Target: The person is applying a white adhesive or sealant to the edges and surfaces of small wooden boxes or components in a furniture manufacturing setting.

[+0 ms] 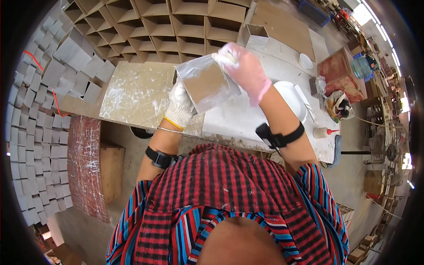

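Observation:
A cardboard box (pixel 205 86) with a brown inside and pale, glossy paper on its sides is held up over the worktable. My left hand (pixel 180 104), in a white knitted glove, grips its left side from below. My right hand (pixel 247 73), in a pink glove, is at the upper right corner of the box, fingers curled in. Something white shows at those fingertips; whether it is a cloth or part of a glove I cannot make out.
The table holds a brown board (pixel 137 95), a white round tray (pixel 282 90), a small white cup (pixel 305 61), a red-tipped bottle (pixel 324 132) and a white open box (pixel 256 36). Cardboard compartments (pixel 157 26) stand behind. Stacked white boxes (pixel 39 154) line the left.

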A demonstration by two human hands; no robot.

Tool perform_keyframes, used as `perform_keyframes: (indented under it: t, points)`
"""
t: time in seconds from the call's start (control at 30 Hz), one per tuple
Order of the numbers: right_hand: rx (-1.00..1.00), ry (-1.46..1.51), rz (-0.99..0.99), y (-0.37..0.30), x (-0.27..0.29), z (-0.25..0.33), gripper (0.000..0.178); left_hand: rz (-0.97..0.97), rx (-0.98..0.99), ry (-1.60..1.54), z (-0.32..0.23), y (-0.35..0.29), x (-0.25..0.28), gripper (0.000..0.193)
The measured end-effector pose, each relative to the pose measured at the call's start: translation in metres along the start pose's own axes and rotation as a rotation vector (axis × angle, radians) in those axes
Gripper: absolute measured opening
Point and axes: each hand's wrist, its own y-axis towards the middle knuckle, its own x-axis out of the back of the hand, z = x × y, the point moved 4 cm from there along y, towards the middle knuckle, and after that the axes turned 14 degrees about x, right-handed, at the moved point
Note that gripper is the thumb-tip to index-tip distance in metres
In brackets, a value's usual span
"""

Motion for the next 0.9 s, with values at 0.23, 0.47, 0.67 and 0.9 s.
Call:
perform_keyframes:
  t: [0.23,0.47,0.67,0.9]
  points:
    - [0.047,0.107,0.141,-0.04,-0.006,0.007,0.021,0.103,-0.067,-0.037,-0.008,0.007,0.027,0.048]
    - [0.019,0.019,-0.049,0.01,0.003,0.001,0.024,0.182,0.021,-0.069,-0.002,0.004,0.014,0.049]
    - [0.031,0.079,0.096,-0.023,-0.007,0.001,0.021,0.086,-0.032,0.005,-0.003,0.014,0.046,0.049]
    - [0.156,0.057,-0.009,0.002,-0.006,0.016,0.022,0.295,-0.017,0.219,-0.003,0.01,0.031,0.049]
